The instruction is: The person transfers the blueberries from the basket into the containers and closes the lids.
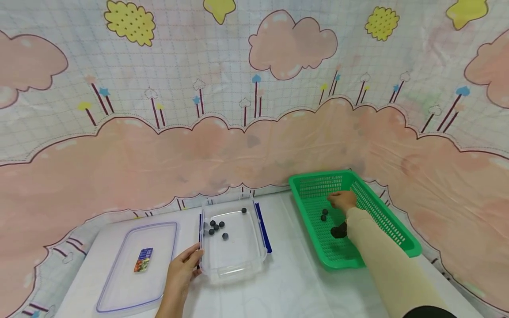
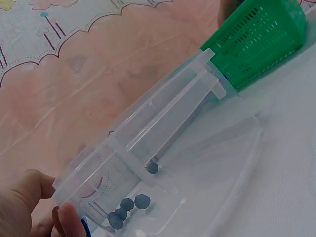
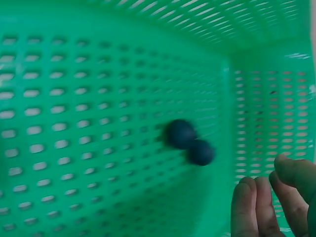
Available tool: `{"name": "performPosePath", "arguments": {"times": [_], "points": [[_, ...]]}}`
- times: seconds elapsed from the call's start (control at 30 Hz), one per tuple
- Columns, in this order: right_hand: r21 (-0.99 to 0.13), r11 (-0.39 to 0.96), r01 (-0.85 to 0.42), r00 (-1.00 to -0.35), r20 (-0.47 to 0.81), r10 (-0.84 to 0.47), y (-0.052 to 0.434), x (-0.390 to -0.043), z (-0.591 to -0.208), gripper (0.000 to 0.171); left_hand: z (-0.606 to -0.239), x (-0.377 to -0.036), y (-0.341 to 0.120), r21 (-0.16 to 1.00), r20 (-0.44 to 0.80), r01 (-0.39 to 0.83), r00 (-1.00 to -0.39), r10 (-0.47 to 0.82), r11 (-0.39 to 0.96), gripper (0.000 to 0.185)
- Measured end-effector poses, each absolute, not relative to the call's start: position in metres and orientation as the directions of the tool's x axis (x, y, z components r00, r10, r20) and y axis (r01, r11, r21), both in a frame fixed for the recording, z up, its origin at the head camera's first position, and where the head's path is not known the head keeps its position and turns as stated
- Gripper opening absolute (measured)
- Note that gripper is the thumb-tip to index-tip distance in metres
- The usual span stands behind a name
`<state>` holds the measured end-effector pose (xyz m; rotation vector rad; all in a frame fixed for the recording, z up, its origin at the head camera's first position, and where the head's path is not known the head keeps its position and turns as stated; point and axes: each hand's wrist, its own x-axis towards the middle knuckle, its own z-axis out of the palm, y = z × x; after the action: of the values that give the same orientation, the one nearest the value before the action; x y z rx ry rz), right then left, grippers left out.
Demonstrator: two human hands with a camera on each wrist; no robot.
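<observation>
My left hand (image 1: pixel 182 269) grips the left side of a clear plastic box (image 1: pixel 234 265), thumb and fingers about its wall. Several blueberries (image 1: pixel 216 227) lie in the box, mostly bunched toward its left side; one blueberry (image 1: pixel 244 210) sits by the far end. Inside a green perforated basket (image 1: pixel 318 247) on the right hovers my right hand (image 1: pixel 343 200), its fingers loosely bent. Two blueberries (image 3: pixel 190 143) touch each other on the basket floor, beside the hand. Nothing shows between the right fingertips (image 3: pixel 282 163) in the right wrist view.
A clear lid (image 1: pixel 115 287) with a violet-blue rim and a colourful label (image 1: pixel 143 259) lies left of the box. Blue clip flaps (image 1: pixel 263 227) stick out at the box's sides. A patterned cloth (image 1: pixel 238 159) hangs behind the white table (image 1: pixel 294 291).
</observation>
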<state>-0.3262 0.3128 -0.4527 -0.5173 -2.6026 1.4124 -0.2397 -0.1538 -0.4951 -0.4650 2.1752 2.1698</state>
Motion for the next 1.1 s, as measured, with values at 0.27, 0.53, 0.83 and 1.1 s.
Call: {"name": "performPosePath", "arguments": {"times": [0.27, 0.53, 0.83, 1.1], "points": [[-0.757, 0.609, 0.237, -0.951, -0.053, 0.304, 0.318, -0.319, -0.486, 0.033, -0.502, -0.235, -0.154, 0.961, -0.273, -0.274, -0.944, -0.185, -0.018, 0.051], [-0.733, 0.631, 0.255, -0.945, -0.051, 0.324, 0.310, -0.323, -0.486, 0.033, -0.498, -0.240, -0.153, 0.964, -0.264, -0.264, -0.944, -0.197, -0.026, 0.049], [-0.675, 0.685, 0.274, -0.943, -0.050, 0.328, 0.304, -0.321, -0.480, 0.035, -0.494, -0.242, -0.152, 0.966, -0.256, -0.257, -0.946, -0.198, -0.022, 0.049], [-0.651, 0.716, 0.254, -0.948, -0.021, 0.318, 0.303, -0.322, -0.485, 0.034, -0.494, -0.240, -0.153, 0.971, -0.237, -0.239, -0.952, -0.195, -0.011, 0.051]]}}
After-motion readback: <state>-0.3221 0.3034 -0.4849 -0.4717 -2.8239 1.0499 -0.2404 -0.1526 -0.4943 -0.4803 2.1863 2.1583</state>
